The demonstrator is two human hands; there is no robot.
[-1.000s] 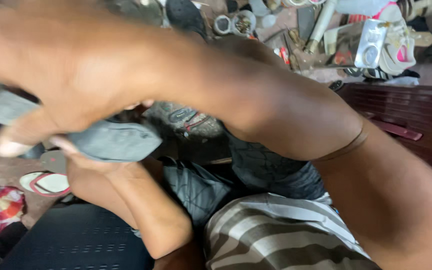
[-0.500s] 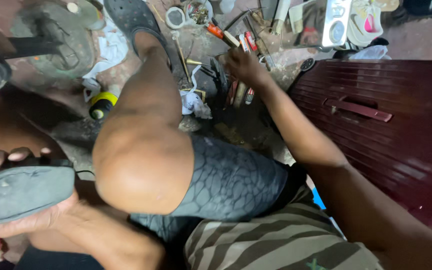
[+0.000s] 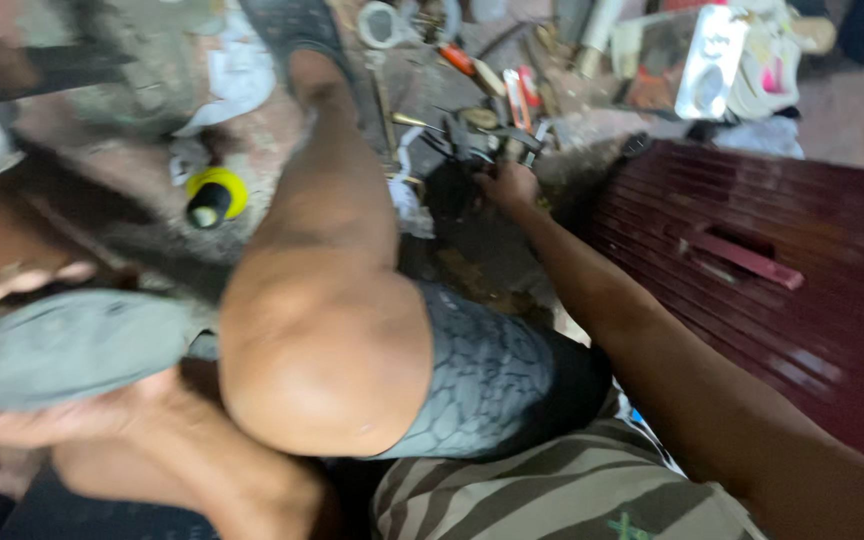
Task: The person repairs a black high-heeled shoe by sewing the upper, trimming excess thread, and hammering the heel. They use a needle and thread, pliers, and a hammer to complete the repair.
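Note:
My left hand [image 3: 22, 420] holds a flat grey shoe sole [image 3: 72, 345] at the lower left, fingers under it and thumb side below. My right hand [image 3: 510, 185] reaches forward past my raised knee [image 3: 322, 350] into a pile of small tools [image 3: 472, 125] on the floor. Its fingers are curled among dark metal tools there; the blur hides whether it grips one. My leg runs up the middle to a dark sandal [image 3: 292, 25] at the top.
A dark red ribbed box lid [image 3: 792, 290] with a handle lies at the right. A yellow-capped bottle [image 3: 214, 195] rests on the floor left of my leg. White paper scraps [image 3: 237, 75], scissors [image 3: 392, 25] and packets [image 3: 717, 65] litter the top.
One second ago my right arm crossed the view close to the camera by the sole. It has since swung out to the tool pile, and the view has tilted slightly.

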